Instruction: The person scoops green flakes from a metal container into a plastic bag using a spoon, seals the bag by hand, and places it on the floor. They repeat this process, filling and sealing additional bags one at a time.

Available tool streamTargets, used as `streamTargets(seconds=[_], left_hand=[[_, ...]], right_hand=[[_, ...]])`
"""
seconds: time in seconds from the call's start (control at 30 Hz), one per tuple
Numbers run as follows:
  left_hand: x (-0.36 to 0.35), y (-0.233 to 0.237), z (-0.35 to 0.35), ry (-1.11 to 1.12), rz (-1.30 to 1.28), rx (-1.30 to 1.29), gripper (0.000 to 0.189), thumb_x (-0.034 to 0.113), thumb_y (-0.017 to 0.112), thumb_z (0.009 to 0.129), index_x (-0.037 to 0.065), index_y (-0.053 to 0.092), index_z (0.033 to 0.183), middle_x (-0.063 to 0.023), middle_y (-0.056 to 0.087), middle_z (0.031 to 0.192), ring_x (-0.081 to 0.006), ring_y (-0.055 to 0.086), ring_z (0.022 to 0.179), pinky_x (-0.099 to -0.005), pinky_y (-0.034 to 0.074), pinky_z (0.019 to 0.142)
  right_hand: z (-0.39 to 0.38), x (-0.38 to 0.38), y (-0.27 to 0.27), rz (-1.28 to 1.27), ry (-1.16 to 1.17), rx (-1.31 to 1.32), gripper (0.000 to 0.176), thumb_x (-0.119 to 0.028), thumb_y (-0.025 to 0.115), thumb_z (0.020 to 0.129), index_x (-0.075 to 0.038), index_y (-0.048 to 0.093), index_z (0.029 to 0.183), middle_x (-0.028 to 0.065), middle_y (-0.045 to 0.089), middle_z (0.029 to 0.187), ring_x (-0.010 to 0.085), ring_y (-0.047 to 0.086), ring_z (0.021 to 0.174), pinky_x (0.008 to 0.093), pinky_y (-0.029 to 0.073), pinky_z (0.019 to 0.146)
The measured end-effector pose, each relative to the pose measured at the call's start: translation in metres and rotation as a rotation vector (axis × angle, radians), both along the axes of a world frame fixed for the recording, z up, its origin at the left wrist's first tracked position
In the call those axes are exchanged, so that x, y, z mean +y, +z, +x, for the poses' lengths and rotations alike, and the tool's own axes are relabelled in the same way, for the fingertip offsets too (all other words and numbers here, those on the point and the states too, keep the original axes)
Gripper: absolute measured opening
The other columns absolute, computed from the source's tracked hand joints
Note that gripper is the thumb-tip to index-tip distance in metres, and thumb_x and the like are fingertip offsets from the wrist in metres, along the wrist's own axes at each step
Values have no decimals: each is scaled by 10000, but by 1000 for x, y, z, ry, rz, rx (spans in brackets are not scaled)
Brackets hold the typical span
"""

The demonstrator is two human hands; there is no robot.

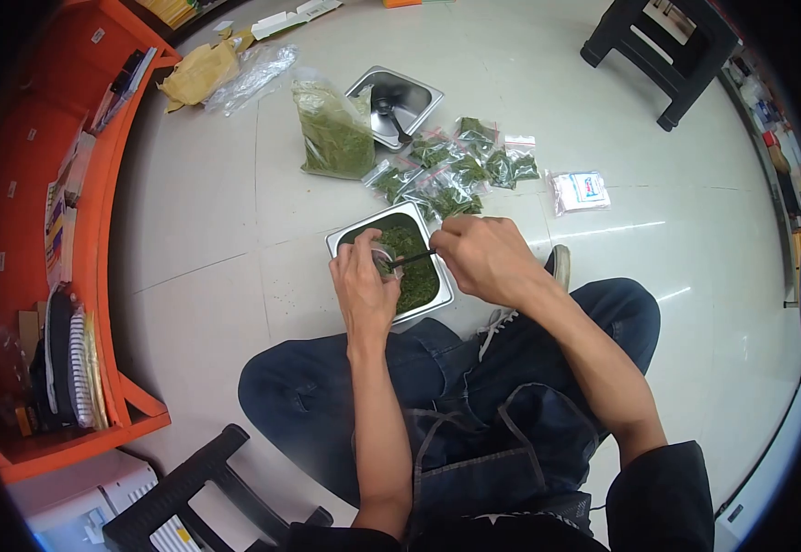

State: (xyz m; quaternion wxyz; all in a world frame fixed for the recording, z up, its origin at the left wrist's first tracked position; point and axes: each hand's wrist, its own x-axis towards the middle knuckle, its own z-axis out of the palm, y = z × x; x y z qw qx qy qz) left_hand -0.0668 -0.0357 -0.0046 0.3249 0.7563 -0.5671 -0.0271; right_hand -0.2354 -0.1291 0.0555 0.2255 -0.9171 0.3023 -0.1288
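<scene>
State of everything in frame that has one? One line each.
left hand: closed on pouch
pouch: held over near tray
right hand: closed on spoon
spoon: tip at the pouch
near tray: partly filled with green leaves
far tray: no leaves, scoop inside
big bag: part full of leaves
small bags: filled, piled together

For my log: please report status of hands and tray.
Left hand holds small bag. Right hand holds dark scoop over leaf tray. Filled bags lie beyond.
</scene>
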Motion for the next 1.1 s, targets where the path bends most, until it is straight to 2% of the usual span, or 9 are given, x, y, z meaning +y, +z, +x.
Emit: streamTargets(seconds=[0.1,0.17,0.2,0.27,0.53,0.67,0.87,0.93,1.1], left_hand=[[-1,2,-1,40,-14,193,546,-39,789,663,35,542,1145,-74,640,914,-227,592,859,-360,465,809],[-2,-2,1,-11,-97,507,556,-43,794,687,31,513,1161,-54,628,842,-148,594,768,-283,491,696],[-1,-1,0,-10,-95,502,556,-43,794,687,31,513,1161,-54,628,842,-148,594,768,-283,491,696],[-2,2,-2,-8,-103,592,560,-43,794,703,31,493,1169,-40,614,797,-103,582,729,-225,475,656],[-1,10,0,0,-164,699,523,-43,782,742,39,488,1167,-43,619,831,-95,593,772,-227,481,697],[0,3,6,32,-203,775,506,-12,788,765,47,489,1169,-47,621,866,-101,603,797,-232,482,703],[2,-3,13,217,-185,810,475,60,791,803,56,498,1177,-16,568,834,-93,534,742,-212,449,696],[3,-4,14,242,-231,845,496,72,802,798,59,496,1188,-11,555,834,-89,520,753,-209,438,712],[4,3,13,228,-339,1090,556,159,806,822,75,469,1257,1,536,868,-82,496,805,-209,409,775]], right_hand=[[1,8,8,-390,68,143,127,-113,596,772,-94,603,897,34,626,887,209,643,904,361,496,742],[4,13,5,-442,122,98,119,-123,600,784,-75,624,890,53,635,866,221,645,893,380,491,770],[5,14,4,-503,172,59,123,-133,604,797,-57,646,883,72,644,846,232,647,882,399,486,798],[3,10,9,-502,149,21,112,-128,602,795,-55,647,868,72,644,851,224,636,892,397,470,826],[0,4,12,-564,99,-147,130,-85,596,783,-36,667,881,64,635,898,210,594,937,406,418,923],[-3,4,9,-487,63,-151,167,-63,609,764,-54,680,915,57,635,913,209,593,947,416,419,901],[-8,-13,10,-206,-76,-318,106,-50,635,798,-15,695,878,131,667,820,287,636,796,386,465,815],[-9,-18,-2,156,-212,-249,122,-51,611,813,0,701,879,173,679,829,340,643,763,430,494,743],[7,-20,-59,250,-75,-16,176,-77,622,814,5,718,936,208,676,863,373,656,810,437,516,758]])
